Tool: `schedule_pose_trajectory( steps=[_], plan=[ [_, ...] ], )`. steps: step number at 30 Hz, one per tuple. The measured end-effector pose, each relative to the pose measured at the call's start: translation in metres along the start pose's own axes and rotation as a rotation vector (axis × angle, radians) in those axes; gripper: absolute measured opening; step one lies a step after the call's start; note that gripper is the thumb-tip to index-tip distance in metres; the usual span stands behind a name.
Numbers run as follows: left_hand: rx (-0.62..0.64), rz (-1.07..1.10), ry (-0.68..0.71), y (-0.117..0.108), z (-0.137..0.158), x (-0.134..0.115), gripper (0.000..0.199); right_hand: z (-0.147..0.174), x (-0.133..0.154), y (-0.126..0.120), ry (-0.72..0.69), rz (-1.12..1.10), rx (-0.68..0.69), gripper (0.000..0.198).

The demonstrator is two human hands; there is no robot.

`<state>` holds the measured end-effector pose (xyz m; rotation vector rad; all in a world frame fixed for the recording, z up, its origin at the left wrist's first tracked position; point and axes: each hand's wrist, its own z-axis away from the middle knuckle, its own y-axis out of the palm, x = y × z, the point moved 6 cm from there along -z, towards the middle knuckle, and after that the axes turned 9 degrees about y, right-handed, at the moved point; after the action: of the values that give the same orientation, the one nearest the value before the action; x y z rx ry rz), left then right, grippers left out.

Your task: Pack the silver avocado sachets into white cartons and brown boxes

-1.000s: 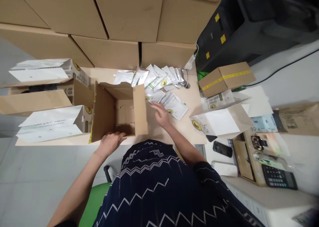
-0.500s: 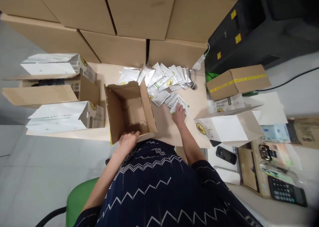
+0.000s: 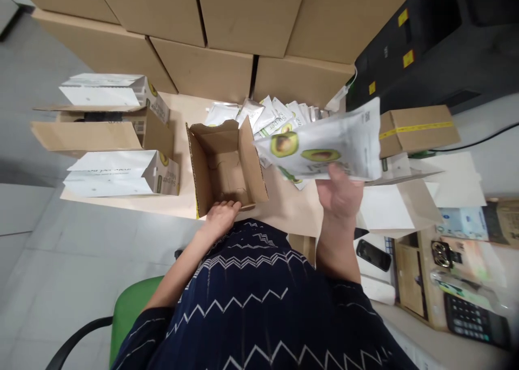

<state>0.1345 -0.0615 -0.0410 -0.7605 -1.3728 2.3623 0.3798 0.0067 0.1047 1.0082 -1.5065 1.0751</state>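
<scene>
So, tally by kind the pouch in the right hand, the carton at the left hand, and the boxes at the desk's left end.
Avocado-print pouch, in the right hand: 1
Open brown cardboard cartons: 2 (one at the left hand, one farther left)
White avocado-print boxes: 2 (near one, far one)
Total: 5

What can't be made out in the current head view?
All in the head view:
Right hand: some fingers are hidden behind the held pouch.
Held pouch: its small print is blurred.
Pile of pouches: overlap and the held pouch hide the full count.
Left hand: its thumb is out of sight, apparently behind the open carton's near wall.
Black machine: cut off at the top right.
</scene>
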Motion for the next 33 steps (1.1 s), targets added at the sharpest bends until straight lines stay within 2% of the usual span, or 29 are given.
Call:
schedule_pose_trajectory(
  steps=[3, 6, 8, 10, 14, 16, 19, 22, 26, 28, 30, 33],
  plan=[
    [-0.010, -0.031, -0.007, -0.001, -0.003, -0.004, 0.027, 0.017, 0.016, 0.053, -0.010, 0.033, 0.177, 0.037],
    [-0.038, -0.061, -0.042, -0.007, 0.003, -0.007, 0.027, 0.031, -0.006, 0.105, 0.038, 0.061, 0.327, 0.029],
    [-0.102, -0.095, -0.074, -0.015, 0.013, -0.007, 0.028, 0.034, -0.029, 0.124, 0.077, 0.083, 0.366, 0.026],
    [-0.194, -0.136, -0.093, -0.022, 0.026, -0.005, 0.029, 0.034, -0.057, 0.130, 0.186, 0.160, 0.376, 0.025],
    [-0.324, -0.179, -0.106, -0.023, 0.043, 0.005, 0.019, 0.028, -0.100, 0.119, 0.421, 0.277, 0.386, 0.028],
    [-0.349, -0.172, -0.103, -0.016, 0.045, 0.010, 0.019, 0.026, -0.106, 0.119, 0.435, 0.235, 0.414, 0.028],
    [-0.372, -0.141, -0.079, -0.008, 0.043, 0.015, 0.027, 0.029, -0.105, 0.133, 0.409, 0.239, 0.502, 0.027],
    [-0.405, -0.112, -0.041, -0.008, 0.042, 0.015, 0.029, 0.037, -0.099, 0.156, 0.337, 0.397, 0.723, 0.025],
    [-0.444, -0.125, -0.010, -0.014, 0.041, 0.011, 0.027, 0.055, -0.087, 0.179, 0.181, 0.609, 1.231, 0.023],
    [-0.460, -0.134, -0.012, -0.015, 0.041, 0.010, 0.026, 0.062, -0.080, 0.184, 0.095, 0.682, 1.435, 0.019],
    [-0.473, -0.153, -0.021, -0.015, 0.040, 0.009, 0.025, 0.063, -0.077, 0.189, 0.027, 0.782, 1.528, 0.015],
    [-0.511, -0.175, -0.038, -0.013, 0.039, 0.010, 0.022, 0.061, -0.078, 0.198, 0.016, 0.873, 1.568, 0.017]
  ],
)
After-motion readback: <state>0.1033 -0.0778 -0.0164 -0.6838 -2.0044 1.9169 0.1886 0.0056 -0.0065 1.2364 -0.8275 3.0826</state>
